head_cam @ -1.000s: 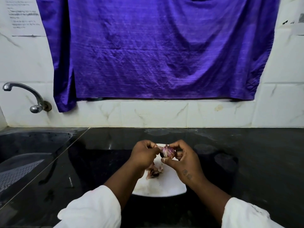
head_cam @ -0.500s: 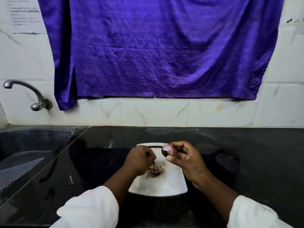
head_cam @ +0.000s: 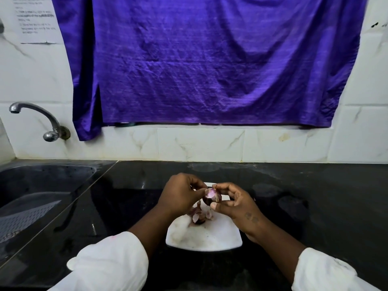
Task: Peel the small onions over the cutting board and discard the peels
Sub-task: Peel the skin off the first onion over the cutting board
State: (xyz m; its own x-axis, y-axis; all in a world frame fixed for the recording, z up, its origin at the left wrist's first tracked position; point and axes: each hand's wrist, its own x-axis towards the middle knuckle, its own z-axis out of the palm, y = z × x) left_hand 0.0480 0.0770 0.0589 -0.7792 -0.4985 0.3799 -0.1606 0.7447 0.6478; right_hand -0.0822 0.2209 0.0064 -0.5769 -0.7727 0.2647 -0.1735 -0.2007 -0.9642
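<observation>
- Right hand (head_cam: 235, 203): one, with fingers curled around one onion (head_cam: 211, 197). The thumb sits under the onion's near side and the fingertips over its far side, so the onion is gripped in the air.
- Left hand (head_cam: 180, 195): one, with fingers curled. The thumb and forefinger tips meet at the onion's upper left edge, beside a pale pink bared patch. They pinch at the skin there, but whether a loose strip is caught between them cannot be told.
- Onion: mostly dark purple skin. It is held above the far half of the cutting board, clear of the surface.
- Peels (head_cam: 199, 216): one small heap of several scraps lying on the board directly below the onion. The separate pieces are too small to count.
- Cutting board (head_cam: 210, 238): one, white with rounded corners. Its near edge shows between the two forearms, and its far edge is mostly hidden behind the hands. The near half is bare apart from faint stains.
- Sleeves: two, both white, at the lower corners. The left sleeve (head_cam: 109, 263) and right sleeve (head_cam: 327, 274) are both pushed back from the wrists.
- Countertop (head_cam: 315, 206): dark and glossy. Open surface runs right of the board and behind it up to the tiled wall.
- Sink (head_cam: 42, 185): one, set into the counter well left of the board, with one tap (head_cam: 42, 116) on the wall above it.
- Wall: one purple cloth (head_cam: 210, 70) hangs above the counter, and one printed sheet (head_cam: 35, 19) is at the upper left.
</observation>
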